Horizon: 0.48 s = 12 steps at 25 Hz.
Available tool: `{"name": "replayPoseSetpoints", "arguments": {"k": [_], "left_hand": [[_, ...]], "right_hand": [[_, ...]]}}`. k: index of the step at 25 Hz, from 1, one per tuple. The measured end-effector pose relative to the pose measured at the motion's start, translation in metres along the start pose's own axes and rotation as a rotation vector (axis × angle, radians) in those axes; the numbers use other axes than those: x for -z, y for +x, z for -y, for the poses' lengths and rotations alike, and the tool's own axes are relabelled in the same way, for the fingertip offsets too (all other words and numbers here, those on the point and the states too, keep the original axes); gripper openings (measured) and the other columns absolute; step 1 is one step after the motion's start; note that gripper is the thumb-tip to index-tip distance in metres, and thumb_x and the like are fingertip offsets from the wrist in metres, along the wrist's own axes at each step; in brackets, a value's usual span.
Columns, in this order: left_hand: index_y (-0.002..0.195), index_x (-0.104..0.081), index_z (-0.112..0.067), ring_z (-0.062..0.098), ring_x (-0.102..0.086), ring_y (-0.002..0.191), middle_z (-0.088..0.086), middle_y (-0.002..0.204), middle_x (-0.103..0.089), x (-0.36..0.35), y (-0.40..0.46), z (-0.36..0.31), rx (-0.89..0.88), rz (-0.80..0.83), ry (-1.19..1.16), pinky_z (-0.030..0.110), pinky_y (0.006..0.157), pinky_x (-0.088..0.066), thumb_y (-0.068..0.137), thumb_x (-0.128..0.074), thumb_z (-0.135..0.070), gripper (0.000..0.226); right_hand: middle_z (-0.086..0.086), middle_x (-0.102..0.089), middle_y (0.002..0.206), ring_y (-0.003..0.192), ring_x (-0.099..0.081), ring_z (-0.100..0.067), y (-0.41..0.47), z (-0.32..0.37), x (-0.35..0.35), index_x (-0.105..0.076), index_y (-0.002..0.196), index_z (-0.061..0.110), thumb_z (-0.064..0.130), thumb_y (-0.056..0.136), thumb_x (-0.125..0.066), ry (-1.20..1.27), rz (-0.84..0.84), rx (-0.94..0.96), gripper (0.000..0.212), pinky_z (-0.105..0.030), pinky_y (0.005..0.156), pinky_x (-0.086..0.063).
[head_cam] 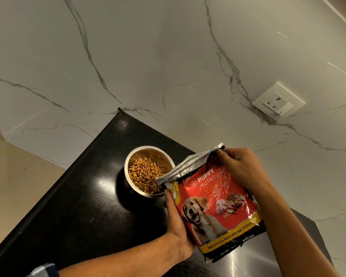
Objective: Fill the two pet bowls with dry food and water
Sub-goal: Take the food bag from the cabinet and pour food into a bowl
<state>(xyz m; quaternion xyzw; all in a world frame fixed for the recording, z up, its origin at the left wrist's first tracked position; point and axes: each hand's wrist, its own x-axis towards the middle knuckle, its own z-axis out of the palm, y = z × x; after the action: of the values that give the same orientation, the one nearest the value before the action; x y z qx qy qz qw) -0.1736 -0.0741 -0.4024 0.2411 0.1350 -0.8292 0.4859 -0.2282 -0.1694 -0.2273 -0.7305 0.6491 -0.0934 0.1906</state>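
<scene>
A steel pet bowl stands on the black counter, partly filled with brown kibble. Just right of it I hold a red puppy-food bag, its open silver top tipped toward the bowl's rim. My left hand grips the bag's left side from underneath. My right hand pinches the bag's upper right corner. No second bowl and no water are in view.
White marble-patterned wall rises behind the counter's far corner. A white wall socket sits at the right. The counter's left edge drops to a beige floor. A steel surface lies under the bag.
</scene>
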Motion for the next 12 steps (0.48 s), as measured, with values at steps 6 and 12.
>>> {"name": "replayPoseSetpoints", "arguments": {"k": [6,12], "left_hand": [[0.127,-0.070,-0.007,0.046,-0.068,0.112,0.028,0.118,-0.072,-0.0042,-0.0053,-0.0035,0.001,-0.028,0.029,0.059,0.101,-0.050,0.054,-0.038,-0.099,0.121],[0.131,-0.068,-0.008,0.045,-0.067,0.115,0.027,0.122,-0.071,-0.0084,-0.0070,-0.0058,-0.013,-0.001,0.001,0.060,0.104,-0.048,0.051,-0.040,-0.098,0.123]], "right_hand": [[-0.003,-0.074,0.068,0.057,-0.071,-0.019,0.0022,0.0005,0.0003,-0.075,0.090,0.017,0.044,0.098,-0.051,-0.009,0.004,0.003,0.037,-0.032,0.057,-0.059],[-0.001,-0.074,0.069,0.057,-0.071,-0.017,0.0046,0.0027,0.0008,-0.075,0.092,0.016,0.044,0.098,-0.051,-0.010,-0.014,0.010,0.037,-0.027,0.056,-0.056]]}}
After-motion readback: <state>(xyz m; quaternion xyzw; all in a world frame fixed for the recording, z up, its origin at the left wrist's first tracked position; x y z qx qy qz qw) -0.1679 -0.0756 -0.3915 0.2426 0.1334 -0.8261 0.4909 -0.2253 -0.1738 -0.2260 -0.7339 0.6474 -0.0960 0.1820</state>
